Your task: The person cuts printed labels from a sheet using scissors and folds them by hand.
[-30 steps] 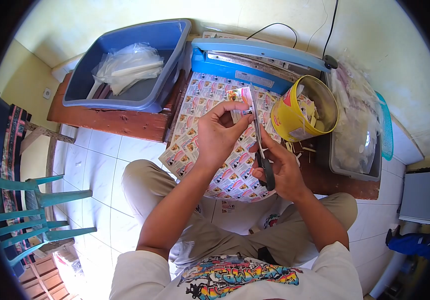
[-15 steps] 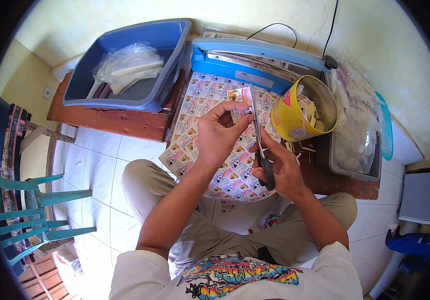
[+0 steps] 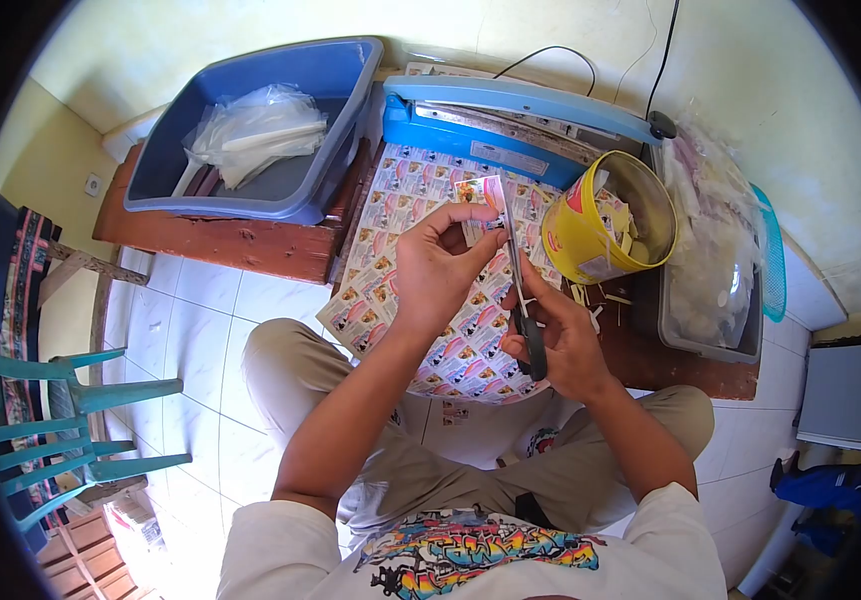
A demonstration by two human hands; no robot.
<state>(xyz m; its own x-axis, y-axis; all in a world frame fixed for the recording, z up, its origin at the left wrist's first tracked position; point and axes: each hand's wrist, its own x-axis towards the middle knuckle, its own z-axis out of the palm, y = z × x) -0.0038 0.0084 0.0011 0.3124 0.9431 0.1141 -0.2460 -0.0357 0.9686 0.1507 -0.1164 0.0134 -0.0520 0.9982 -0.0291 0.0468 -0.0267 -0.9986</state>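
Note:
Between thumb and fingers, my left hand (image 3: 442,262) pinches a small printed label (image 3: 478,191). My right hand (image 3: 562,335) is closed around the black handles of a pair of scissors (image 3: 530,343). The blades point away from me and lie along the label's right edge, close to my left fingertips. Under both hands spreads a large sheet of printed labels (image 3: 405,215) with repeated small pictures. Its front edge hangs over my lap.
A blue paper cutter (image 3: 490,148) lies behind the sheet. To the right stand a yellow bucket (image 3: 575,225) of paper pieces and a grey bin (image 3: 685,335) of plastic bags. At left, a blue tub (image 3: 235,205) holds clear bags. A green chair (image 3: 80,400) is on the floor.
Hardly anything differs. The scissors' handles sit slightly further left and closer together, while the left hand keeps its place on the label.

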